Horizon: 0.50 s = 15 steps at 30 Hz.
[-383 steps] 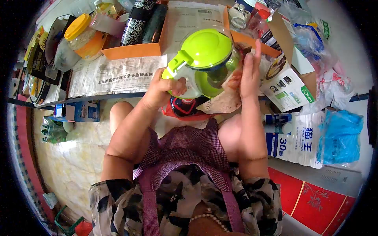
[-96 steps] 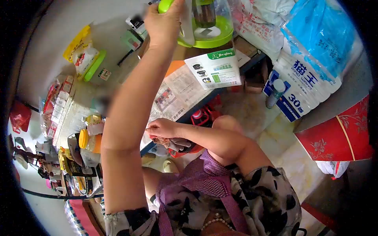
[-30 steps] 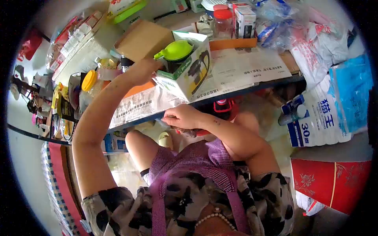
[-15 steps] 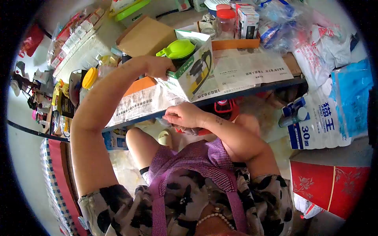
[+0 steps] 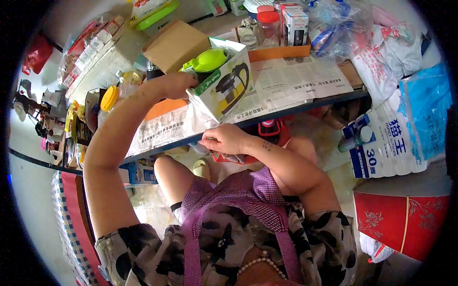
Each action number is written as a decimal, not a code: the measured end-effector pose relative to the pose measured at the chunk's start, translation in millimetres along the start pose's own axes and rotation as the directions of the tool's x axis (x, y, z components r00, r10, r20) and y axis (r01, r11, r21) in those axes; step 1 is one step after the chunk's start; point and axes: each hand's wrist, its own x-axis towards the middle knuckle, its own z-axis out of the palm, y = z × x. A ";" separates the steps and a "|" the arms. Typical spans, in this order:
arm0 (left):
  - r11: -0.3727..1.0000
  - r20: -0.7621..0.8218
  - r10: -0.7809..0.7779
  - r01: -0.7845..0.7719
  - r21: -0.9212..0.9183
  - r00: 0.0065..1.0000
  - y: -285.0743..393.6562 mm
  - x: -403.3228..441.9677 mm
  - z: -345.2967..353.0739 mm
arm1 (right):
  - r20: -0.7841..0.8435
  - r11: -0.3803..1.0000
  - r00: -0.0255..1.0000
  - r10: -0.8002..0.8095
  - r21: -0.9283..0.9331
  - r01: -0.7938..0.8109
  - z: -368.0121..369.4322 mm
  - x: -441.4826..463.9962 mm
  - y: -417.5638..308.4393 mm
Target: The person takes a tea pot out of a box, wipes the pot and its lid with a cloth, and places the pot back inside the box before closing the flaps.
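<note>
My left hand (image 5: 180, 86) is closed on the left side of a white and green carton (image 5: 205, 102), whose front has a picture of a dark-handled pitcher. The carton stands open and tilted on the newspaper-lined shelf (image 5: 296, 88). Inside it sits a pitcher with a bright green lid (image 5: 212, 60); its lower part is hidden by the carton walls. My right hand (image 5: 225, 139) is just below the shelf's front edge, fingers curled together. Something greyish shows beneath that hand, but I cannot make out whether the fingers hold it.
Behind the carton stands a brown cardboard box (image 5: 176, 45). A red-lidded jar (image 5: 268, 28) and a small boxed item (image 5: 294, 24) stand farther back. Plastic bags (image 5: 377, 52) crowd the right end. A yellow-lidded jar (image 5: 109, 98) is beside my left forearm.
My left hand and the carton have shifted slightly left, and the carton leans a little more. My right hand stays almost in place.
</note>
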 end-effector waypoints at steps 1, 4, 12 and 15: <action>0.999 0.019 0.024 -0.023 -0.035 1.000 -2.6 -0.4 1.1 | -0.003 1.000 1.000 -0.009 -0.005 0.009 1.5 0.5 1.2; 0.984 0.184 0.041 -0.007 -0.178 0.982 13.7 0.4 -25.4 | 0.116 0.994 0.989 0.091 0.045 -0.097 4.9 2.9 -1.8; 0.655 0.388 0.065 0.254 -0.711 0.919 -16.5 30.2 -23.6 | 0.112 0.996 0.993 0.048 0.075 -0.057 6.4 2.9 -10.6; 0.557 0.369 -0.056 0.336 -0.759 0.928 2.8 18.7 -33.6 | 0.128 0.992 0.987 0.097 0.064 -0.106 2.1 4.5 -8.6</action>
